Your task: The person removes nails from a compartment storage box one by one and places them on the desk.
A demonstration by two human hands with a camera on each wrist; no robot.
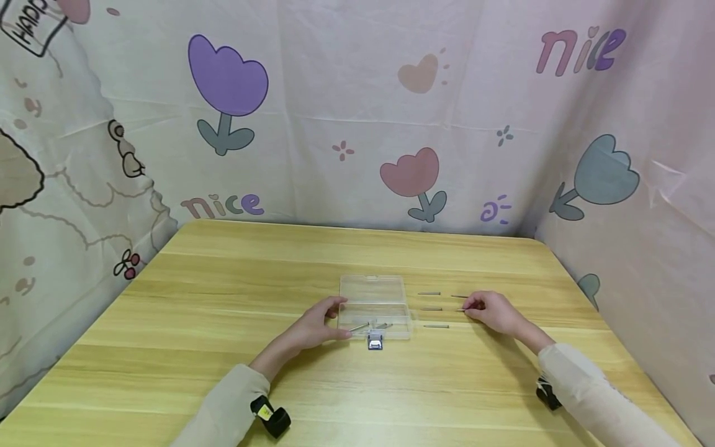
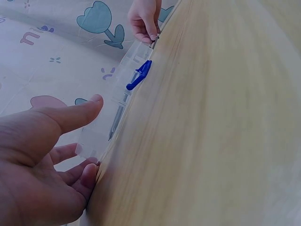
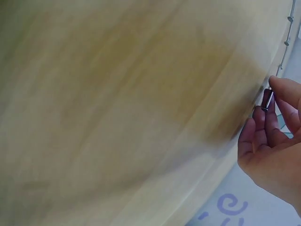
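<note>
A clear plastic box (image 1: 400,335) stands on the table with its lid (image 1: 371,289) raised at the back and a blue latch (image 2: 139,75) at the front. Inside lie a few nails (image 1: 359,327). My left hand (image 1: 314,324) rests at the box's left end, thumb and fingers spread along it; its thumb (image 2: 77,115) is straight. To the right of the box, my right hand (image 1: 497,312) pinches a nail (image 3: 266,100) between thumb and fingers, close to the table. Loose nails (image 1: 432,309) lie between box and right hand, and another (image 1: 459,296) sits just beyond the fingers.
The wood-grain table (image 1: 223,273) reaches back to a patterned cloth (image 1: 313,74) hanging behind and at both sides. Black wrist devices (image 1: 270,417) are strapped over both sleeves.
</note>
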